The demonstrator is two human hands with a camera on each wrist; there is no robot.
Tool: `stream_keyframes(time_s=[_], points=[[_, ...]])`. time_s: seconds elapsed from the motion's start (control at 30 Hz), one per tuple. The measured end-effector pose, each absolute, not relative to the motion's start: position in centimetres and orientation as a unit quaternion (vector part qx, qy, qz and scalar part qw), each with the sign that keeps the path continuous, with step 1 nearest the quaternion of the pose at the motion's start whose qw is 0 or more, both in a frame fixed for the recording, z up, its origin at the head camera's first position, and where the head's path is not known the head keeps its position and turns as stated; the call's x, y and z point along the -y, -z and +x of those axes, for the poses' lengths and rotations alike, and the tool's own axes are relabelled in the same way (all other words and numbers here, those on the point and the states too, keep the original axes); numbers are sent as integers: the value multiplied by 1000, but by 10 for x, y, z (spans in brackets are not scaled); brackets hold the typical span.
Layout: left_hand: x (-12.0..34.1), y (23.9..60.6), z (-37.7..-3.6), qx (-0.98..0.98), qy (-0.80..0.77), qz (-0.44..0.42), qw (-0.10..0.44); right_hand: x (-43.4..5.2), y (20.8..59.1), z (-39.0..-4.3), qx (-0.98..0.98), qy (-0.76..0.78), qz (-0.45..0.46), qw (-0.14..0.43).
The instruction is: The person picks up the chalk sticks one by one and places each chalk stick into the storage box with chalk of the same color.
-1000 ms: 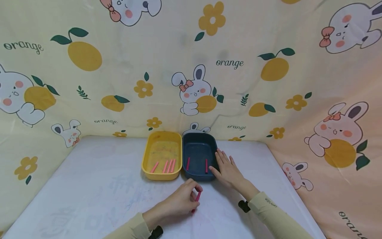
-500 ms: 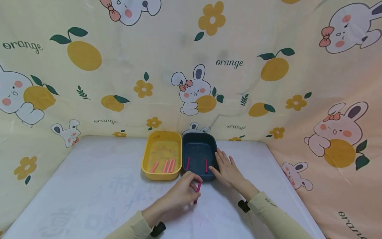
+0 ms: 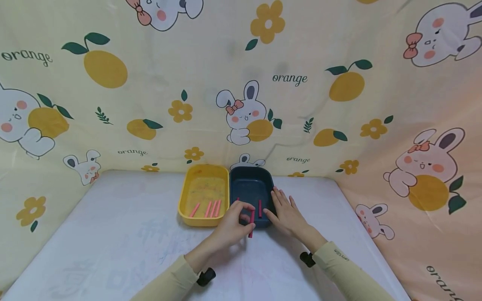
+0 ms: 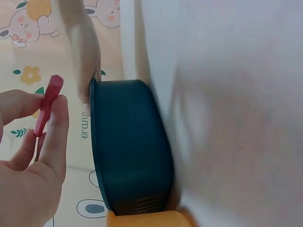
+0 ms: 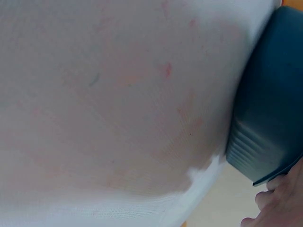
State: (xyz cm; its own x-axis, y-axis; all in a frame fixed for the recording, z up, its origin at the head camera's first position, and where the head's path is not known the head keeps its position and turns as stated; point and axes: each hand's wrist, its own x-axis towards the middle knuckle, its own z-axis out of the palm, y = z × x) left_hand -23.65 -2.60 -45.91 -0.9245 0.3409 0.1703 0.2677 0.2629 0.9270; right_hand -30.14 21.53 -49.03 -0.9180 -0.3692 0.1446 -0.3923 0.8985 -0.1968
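My left hand (image 3: 230, 225) pinches a dark pink six-sided stick (image 4: 49, 100) between thumb and fingers. It holds the stick nearly upright over the near rim of a dark blue box (image 3: 251, 188). Inside that box lies one dark pink stick (image 3: 260, 208); a second is mostly hidden behind my left fingers. My right hand (image 3: 288, 215) rests with straightened fingers along the box's right side, the thumb at its near right rim. Close against the blue box on the left stands a yellow box (image 3: 205, 179), where several lighter pink sticks (image 3: 214, 209) lie near the front.
Both boxes stand towards the back of a table with a white cover (image 3: 113, 238), faintly stained. Behind and at the sides hangs a cream cloth (image 3: 203, 62) printed with rabbits and oranges. Dark wrist devices (image 3: 206, 276) show below both hands.
My left hand has moved forward from the table in front of the boxes to the blue box's near rim, carrying the dark pink stick. The right hand has stayed in place.
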Motion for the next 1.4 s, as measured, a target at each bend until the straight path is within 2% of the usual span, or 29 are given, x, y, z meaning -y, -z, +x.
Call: stream_keyframes(time_s=[0.53,0.97,1.4], points=[[17,450,-273,-813,-552,184,-11,-214,486,-300,974,-112,193,35],[9,453,-294,-829,-534,168,-11,-214,485,-301,975,-110,189,29],[0,465,-317,-860,-482,166,26,-214,485,-300,974,-117,193,35]])
